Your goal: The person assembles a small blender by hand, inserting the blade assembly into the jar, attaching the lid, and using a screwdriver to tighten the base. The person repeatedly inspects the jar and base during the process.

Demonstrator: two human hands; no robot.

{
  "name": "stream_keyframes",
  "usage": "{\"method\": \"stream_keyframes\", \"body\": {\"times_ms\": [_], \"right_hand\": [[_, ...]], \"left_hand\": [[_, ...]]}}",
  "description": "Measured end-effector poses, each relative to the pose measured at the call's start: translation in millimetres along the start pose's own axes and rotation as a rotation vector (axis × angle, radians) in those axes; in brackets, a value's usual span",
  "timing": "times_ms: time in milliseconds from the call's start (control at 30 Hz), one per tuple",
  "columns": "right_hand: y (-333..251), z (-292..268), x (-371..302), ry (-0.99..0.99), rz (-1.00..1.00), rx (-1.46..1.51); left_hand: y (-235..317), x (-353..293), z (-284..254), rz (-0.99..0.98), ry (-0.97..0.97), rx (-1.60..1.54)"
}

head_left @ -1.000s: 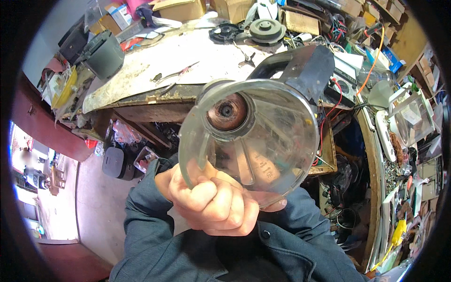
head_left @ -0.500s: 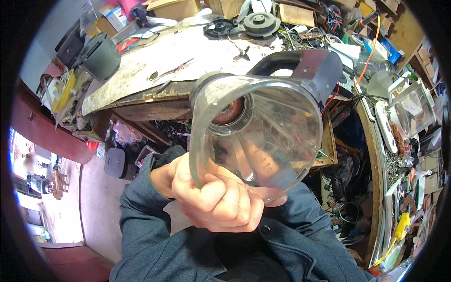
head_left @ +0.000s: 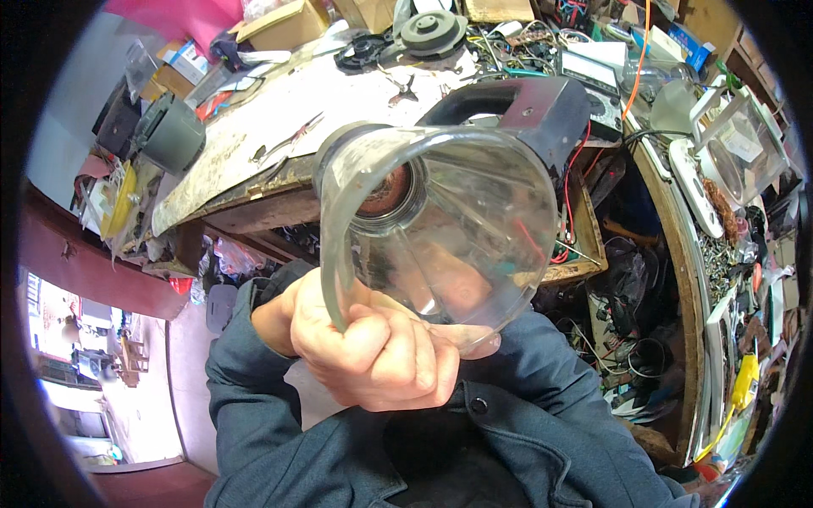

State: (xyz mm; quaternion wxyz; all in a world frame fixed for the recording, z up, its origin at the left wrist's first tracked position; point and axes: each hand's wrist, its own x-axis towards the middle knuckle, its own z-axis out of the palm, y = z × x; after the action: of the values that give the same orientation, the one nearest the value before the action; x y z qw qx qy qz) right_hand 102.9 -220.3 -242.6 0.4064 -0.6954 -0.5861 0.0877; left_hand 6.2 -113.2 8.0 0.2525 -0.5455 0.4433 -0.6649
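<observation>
Head view: a clear jug (head_left: pixel 487 190) is held up in front of the torso, before the near edge of the bench (head_left: pixel 203 182); it is tilted, with its wide mouth turned toward the camera and its threaded collar (head_left: pixel 413 196) seen at the far end; reddish-brown material is visible inside the collar; a black handle (head_left: pixel 542 110) is carried on the jug's upper right side. The jug's lower left rim is gripped by the left hand (head_left: pixel 373 351), whose fingers are curled tightly; the right hand (head_left: pixel 457 284) is seen only in part, through the clear wall, and its grip cannot be told.

On the bench, a red-handled tool (head_left: pixel 296 140) is laid beyond the jug; a grey disc (head_left: pixel 434 34) is placed farther back, beside a black round part (head_left: pixel 364 52); a dark grey container (head_left: pixel 174 135) is stood at the left end, near a yellow basket (head_left: pixel 125 199). To the right of the handle, a meter (head_left: pixel 604 114) is positioned, with a red lead (head_left: pixel 573 169) hanging close by; a second clear container (head_left: pixel 745 144) is set among the clutter at far right, well apart from the jug.
</observation>
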Motion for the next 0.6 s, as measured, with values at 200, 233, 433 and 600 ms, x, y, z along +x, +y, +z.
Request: {"method": "stream_keyframes", "body": {"times_ms": [200,233,433,600], "right_hand": [[0,4,2,0.023,-0.022,0.027],[0,4,3,0.033,-0.023,0.032],[1,8,10,0.081,-0.049,0.051],[-1,12,13,0.124,-0.067,0.071]], "left_hand": [[11,1,-6,-0.061,-0.114,-0.014],[12,2,-5,-0.068,-0.132,-0.009],[13,4,-4,0.026,-0.180,-0.020],[12,-1,-2,0.077,-0.128,-0.026]]}}
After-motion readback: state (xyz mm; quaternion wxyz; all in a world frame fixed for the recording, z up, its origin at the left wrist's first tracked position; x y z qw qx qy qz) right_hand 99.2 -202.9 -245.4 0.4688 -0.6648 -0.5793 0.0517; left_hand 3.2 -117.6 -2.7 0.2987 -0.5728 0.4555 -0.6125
